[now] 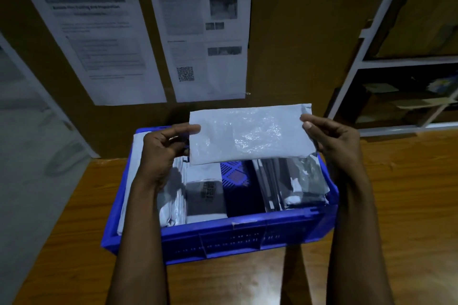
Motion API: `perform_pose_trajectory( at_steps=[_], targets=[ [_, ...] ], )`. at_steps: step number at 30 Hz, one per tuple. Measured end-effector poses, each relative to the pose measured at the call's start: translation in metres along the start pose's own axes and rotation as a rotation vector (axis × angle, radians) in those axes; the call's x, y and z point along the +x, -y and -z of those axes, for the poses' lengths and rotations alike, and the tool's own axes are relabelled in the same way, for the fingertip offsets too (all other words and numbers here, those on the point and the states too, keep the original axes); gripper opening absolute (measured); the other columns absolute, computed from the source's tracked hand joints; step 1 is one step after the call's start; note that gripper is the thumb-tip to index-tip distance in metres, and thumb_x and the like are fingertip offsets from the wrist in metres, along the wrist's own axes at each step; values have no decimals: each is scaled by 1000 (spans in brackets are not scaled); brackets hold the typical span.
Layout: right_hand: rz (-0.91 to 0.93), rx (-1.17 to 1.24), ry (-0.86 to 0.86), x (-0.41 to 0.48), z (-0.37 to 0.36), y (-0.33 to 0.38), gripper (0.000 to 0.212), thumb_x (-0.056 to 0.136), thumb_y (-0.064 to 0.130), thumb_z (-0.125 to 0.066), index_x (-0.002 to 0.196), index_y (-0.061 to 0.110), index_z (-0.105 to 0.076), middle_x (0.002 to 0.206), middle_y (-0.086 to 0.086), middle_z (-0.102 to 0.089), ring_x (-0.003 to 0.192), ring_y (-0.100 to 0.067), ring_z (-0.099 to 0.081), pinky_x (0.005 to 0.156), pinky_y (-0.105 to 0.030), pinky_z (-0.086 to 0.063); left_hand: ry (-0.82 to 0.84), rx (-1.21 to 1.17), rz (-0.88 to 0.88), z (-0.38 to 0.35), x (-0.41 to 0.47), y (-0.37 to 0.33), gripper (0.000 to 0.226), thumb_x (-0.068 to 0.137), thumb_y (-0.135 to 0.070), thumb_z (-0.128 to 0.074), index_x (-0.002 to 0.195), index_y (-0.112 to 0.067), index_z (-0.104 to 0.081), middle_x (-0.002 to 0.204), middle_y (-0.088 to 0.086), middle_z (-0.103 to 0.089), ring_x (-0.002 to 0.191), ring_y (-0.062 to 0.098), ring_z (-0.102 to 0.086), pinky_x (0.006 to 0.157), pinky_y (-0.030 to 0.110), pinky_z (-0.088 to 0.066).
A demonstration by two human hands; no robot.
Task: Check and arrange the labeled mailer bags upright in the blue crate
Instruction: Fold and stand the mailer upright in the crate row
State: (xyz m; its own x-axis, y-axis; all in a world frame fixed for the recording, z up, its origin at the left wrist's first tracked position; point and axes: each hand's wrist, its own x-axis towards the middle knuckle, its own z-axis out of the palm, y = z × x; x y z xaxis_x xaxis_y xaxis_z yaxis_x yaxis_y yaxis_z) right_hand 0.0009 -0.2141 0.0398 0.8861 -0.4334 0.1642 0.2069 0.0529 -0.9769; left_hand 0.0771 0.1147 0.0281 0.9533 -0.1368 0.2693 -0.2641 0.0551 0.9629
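**Centre of frame:** a mailer [247,136] is held level above the crate [235,238]. The left hand [163,146] pinches its left edge and the right hand [332,141] pinches its right edge, spreading the whole face for checking. No label shows on this face.

**Lower centre:** bags [205,205] stand on edge at the crate's left and right sides. Between them a gap [235,173] of mesh floor is left bare, probably the slot for this mailer. The crate rests on a wooden table [396,193].
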Motion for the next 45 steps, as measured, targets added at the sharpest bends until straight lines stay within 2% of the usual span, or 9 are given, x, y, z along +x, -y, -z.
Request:
perform_pose_trajectory(
  at_steps=[5, 11, 16, 21, 27, 31, 37, 42, 45],
  targets=[
    [-145, 110, 130, 0, 5, 5, 27, 103, 8, -56, 123, 11, -73, 122, -1, -75, 106, -5, -72, 78, -18, -58, 23, 21, -84, 5, -2, 0, 34, 86, 9, -68, 105, -18, -77, 111, -6, -77, 111, 17, -70, 84, 23, -58],
    [-106, 91, 267, -2, 14, 0, 40, 101, -6, -47, 135, 6, -64, 140, -3, -65, 123, -23, -67, 96, -39, -59, 31, 55, -131, 13, 3, 1, 27, 81, -13, -72, 107, -9, -75, 135, 6, -66, 129, 21, -60, 102, 33, -51],
    [-15, -73, 141, -4, 4, 2, 41, 70, 49, -83, 99, 21, -81, 94, -4, -79, 88, -18, -72, 87, -37, -58, -33, 10, -77, 8, 4, 3, 22, 82, -22, -75, 103, -17, -79, 114, 3, -76, 108, 20, -70, 92, 41, -57],
    [3, -97, 75, -1, 2, 1, 26, 86, 37, -75, 94, 13, -80, 102, -12, -77, 101, -32, -72, 91, -52, -57, -91, -31, -24, -8, 1, -3, 7, 95, -8, -65, 91, -8, -72, 72, -12, -74, 65, -2, -65, 60, 12, -50],
    [-14, -92, 77, -1, -2, -1, 34, 92, 33, -73, 93, -1, -75, 100, -19, -75, 92, -29, -69, 90, -59, -55, -114, -66, 67, -8, 3, -4, 10, 96, -11, -66, 103, -6, -70, 85, -1, -79, 77, 11, -74, 63, 21, -56],
    [-22, -47, 67, -2, -5, -4, 35, 93, 29, -74, 91, -6, -73, 97, -24, -73, 86, -28, -66, 81, -49, -52, -123, -111, 128, -9, 2, -5, 18, 93, -12, -69, 109, -3, -67, 97, 10, -79, 87, 23, -75, 70, 32, -60],
    [-91, -82, 165, -2, -11, -8, 6, 97, 15, -67, 93, 13, -70, 83, 1, -74, 77, -12, -70, 65, -25, -54, -196, -144, 183, -20, 1, -6, 14, 101, -15, -60, 111, -6, -56, 101, 12, -77, 89, 32, -75, 65, 48, -63],
    [-103, -86, 171, 2, -11, -11, 45, 87, 24, -78, 128, 38, -64, 120, -4, -66, 112, -19, -66, 77, -35, -52, -194, -38, 160, -19, 1, -6, 16, 101, -20, -60, 112, -11, -53, 105, 11, -76, 92, 31, -76, 59, 49, -63],
    [-67, -95, 159, 3, -10, -7, 50, 85, 28, -80, 131, 40, -64, 107, 3, -66, 101, -10, -67, 71, -27, -53, -188, 45, 150, -16, 3, -6, 24, 101, -20, -60, 118, -5, -53, 99, 1, -75, 90, 20, -76, 60, 35, -62]
  ],
)
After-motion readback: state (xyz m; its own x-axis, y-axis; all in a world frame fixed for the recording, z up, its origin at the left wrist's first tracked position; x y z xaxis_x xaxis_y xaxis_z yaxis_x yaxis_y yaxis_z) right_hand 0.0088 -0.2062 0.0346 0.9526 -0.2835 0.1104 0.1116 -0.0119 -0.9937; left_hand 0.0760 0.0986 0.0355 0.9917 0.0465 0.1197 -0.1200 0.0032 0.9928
